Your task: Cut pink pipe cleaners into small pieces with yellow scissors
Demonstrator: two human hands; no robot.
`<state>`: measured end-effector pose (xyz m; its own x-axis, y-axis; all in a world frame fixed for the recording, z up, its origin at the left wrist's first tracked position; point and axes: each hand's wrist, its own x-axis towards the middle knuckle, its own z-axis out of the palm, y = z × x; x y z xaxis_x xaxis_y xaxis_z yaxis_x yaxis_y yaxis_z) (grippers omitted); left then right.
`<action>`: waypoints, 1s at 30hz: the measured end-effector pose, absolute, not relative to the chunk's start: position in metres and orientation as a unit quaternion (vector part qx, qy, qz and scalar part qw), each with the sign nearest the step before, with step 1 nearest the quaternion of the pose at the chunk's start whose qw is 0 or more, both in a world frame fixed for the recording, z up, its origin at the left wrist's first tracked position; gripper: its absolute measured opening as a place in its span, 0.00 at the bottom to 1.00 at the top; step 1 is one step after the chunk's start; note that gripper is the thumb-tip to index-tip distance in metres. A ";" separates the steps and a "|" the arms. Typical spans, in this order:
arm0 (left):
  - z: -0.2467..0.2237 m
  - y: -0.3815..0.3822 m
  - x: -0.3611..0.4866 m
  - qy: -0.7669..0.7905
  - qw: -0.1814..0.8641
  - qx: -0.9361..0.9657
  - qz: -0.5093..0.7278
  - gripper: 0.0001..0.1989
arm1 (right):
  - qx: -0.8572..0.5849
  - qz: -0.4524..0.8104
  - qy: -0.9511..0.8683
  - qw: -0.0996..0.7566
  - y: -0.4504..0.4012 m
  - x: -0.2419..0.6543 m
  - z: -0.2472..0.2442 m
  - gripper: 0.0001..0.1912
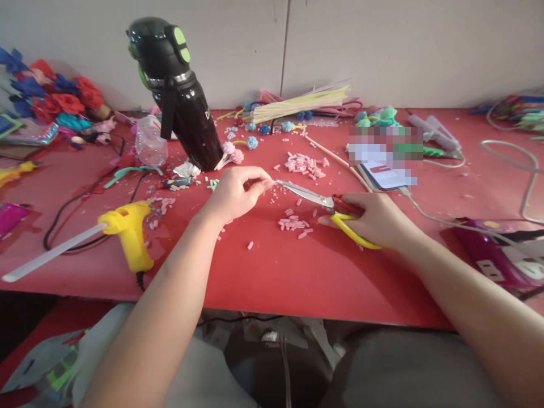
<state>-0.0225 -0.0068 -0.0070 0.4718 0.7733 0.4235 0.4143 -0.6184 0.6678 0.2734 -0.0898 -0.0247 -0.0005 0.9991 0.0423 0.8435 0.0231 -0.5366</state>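
My right hand grips scissors with yellow and orange-red handles, their blades pointing left. The blade tips meet the fingertips of my left hand, which is pinched on something too small to make out. Short pink pieces lie heaped behind the blades. A smaller group of pink pieces rests on the near side of the scissors, with tiny crumbs scattered beneath the tips.
A black bottle stands behind my left hand. To the left lies a yellow glue gun with its cord. A phone with a cable, a purple power strip and pale yellow stems are also on the red table.
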 end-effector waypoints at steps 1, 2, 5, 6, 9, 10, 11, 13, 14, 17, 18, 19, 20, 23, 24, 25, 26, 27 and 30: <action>-0.007 -0.007 -0.022 0.362 0.244 0.822 0.365 0.13 | -0.676 0.182 -0.682 0.210 -0.090 0.273 -0.025 0.44; -0.007 -0.007 -0.022 0.363 0.243 0.823 0.364 0.13 | -0.677 0.181 -0.682 0.208 -0.089 0.273 -0.025 0.44; -0.008 -0.006 -0.022 0.370 0.241 0.822 0.360 0.14 | -0.679 0.175 -0.683 0.204 -0.088 0.274 -0.027 0.45; -0.008 -0.006 -0.022 0.371 0.241 0.821 0.360 0.15 | -0.679 0.176 -0.683 0.203 -0.088 0.275 -0.028 0.46; -0.008 -0.006 -0.022 0.370 0.242 0.820 0.363 0.15 | -0.678 0.179 -0.683 0.204 -0.086 0.276 -0.030 0.46; -0.008 -0.006 -0.022 0.370 0.243 0.820 0.364 0.15 | -0.677 0.180 -0.684 0.205 -0.086 0.276 -0.030 0.46; -0.008 -0.006 -0.022 0.369 0.245 0.819 0.365 0.15 | -0.676 0.180 -0.685 0.206 -0.086 0.276 -0.030 0.46; -0.008 -0.006 -0.022 0.367 0.249 0.817 0.368 0.15 | -0.674 0.178 -0.686 0.208 -0.086 0.276 -0.030 0.46; -0.008 -0.006 -0.021 0.366 0.252 0.817 0.369 0.15 | -0.673 0.177 -0.686 0.210 -0.087 0.275 -0.029 0.46; -0.007 -0.006 -0.020 0.361 0.254 0.814 0.379 0.16 | -0.672 0.172 -0.687 0.215 -0.088 0.274 -0.027 0.46; -0.007 -0.007 -0.020 0.359 0.255 0.812 0.382 0.16 | -0.671 0.171 -0.688 0.217 -0.089 0.273 -0.026 0.47; -0.007 -0.007 -0.020 0.358 0.256 0.811 0.385 0.16 | -0.669 0.170 -0.689 0.219 -0.089 0.273 -0.026 0.47; -0.006 -0.007 -0.020 0.357 0.255 0.811 0.387 0.16 | -0.668 0.169 -0.690 0.222 -0.090 0.273 -0.025 0.46; -0.006 -0.007 -0.020 0.355 0.252 0.815 0.383 0.17 | -0.669 0.169 -0.687 0.229 -0.090 0.272 -0.026 0.45; -0.006 -0.007 -0.020 0.354 0.251 0.816 0.382 0.17 | -0.671 0.169 -0.685 0.229 -0.090 0.272 -0.026 0.45; -0.007 -0.007 -0.020 0.352 0.251 0.817 0.382 0.17 | -0.673 0.169 -0.683 0.228 -0.090 0.272 -0.026 0.44; -0.007 -0.007 -0.020 0.350 0.253 0.817 0.382 0.17 | -0.675 0.171 -0.681 0.226 -0.090 0.272 -0.026 0.44; -0.007 -0.007 -0.020 0.348 0.256 0.816 0.383 0.17 | -0.676 0.172 -0.681 0.223 -0.090 0.272 -0.026 0.44; -0.007 -0.007 -0.019 0.347 0.266 0.814 0.382 0.18 | -0.676 0.174 -0.682 0.220 -0.089 0.272 -0.025 0.45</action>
